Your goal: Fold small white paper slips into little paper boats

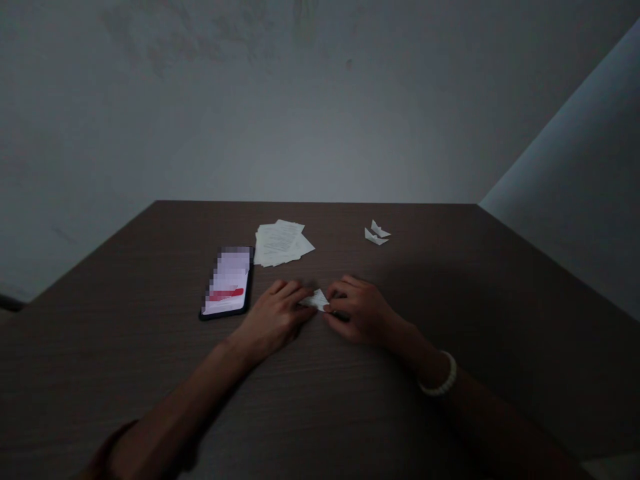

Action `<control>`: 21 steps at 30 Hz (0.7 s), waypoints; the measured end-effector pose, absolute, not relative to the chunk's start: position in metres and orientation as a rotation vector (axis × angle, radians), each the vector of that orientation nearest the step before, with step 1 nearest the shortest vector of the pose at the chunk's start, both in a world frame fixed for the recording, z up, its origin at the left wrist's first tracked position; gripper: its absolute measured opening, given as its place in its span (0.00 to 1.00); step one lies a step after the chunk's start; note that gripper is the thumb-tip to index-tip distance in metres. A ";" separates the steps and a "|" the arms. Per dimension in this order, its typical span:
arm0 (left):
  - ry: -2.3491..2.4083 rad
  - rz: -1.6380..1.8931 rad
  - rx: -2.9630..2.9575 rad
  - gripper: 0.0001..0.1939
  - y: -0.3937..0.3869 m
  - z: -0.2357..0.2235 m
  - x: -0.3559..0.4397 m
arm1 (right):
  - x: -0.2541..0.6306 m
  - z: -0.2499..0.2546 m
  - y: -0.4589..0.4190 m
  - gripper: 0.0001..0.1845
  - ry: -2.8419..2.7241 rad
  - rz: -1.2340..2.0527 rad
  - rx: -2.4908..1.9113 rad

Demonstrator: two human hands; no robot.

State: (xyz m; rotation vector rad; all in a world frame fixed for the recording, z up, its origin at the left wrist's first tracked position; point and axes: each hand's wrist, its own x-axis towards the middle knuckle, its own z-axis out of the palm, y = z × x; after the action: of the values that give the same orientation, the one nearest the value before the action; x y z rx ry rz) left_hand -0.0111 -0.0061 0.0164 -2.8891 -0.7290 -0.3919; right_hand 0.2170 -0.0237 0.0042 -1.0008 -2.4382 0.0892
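A small folded piece of white paper lies on the table between my two hands. My left hand has its fingers closed on the paper's left side, thumb low and fingertips above. From the other side, my right hand pinches the right edge with curled fingers. Parts of the paper are hidden under the fingertips. Beyond my right hand stand two small folded paper boats, side by side. A loose stack of printed paper sheets lies beyond my left hand.
A smartphone with a lit, partly blurred screen lies left of my left hand. The dark wooden table ends at a pale wall. A light bracelet circles my right wrist.
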 end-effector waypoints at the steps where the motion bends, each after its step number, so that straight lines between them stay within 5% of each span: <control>1: -0.730 -0.384 -2.880 0.09 -0.006 0.018 -0.011 | 0.216 0.004 -0.024 0.06 -2.428 0.093 -1.004; 21: -0.993 -0.419 -2.813 0.07 0.004 0.025 -0.022 | 0.215 0.007 -0.022 0.08 -2.442 0.120 -0.996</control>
State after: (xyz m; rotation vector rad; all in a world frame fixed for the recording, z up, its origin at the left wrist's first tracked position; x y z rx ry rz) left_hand -0.0217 0.0039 0.0253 -2.8126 -0.9934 -0.4193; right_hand 0.2154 -0.0223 0.0074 -0.9957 -2.4420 0.1197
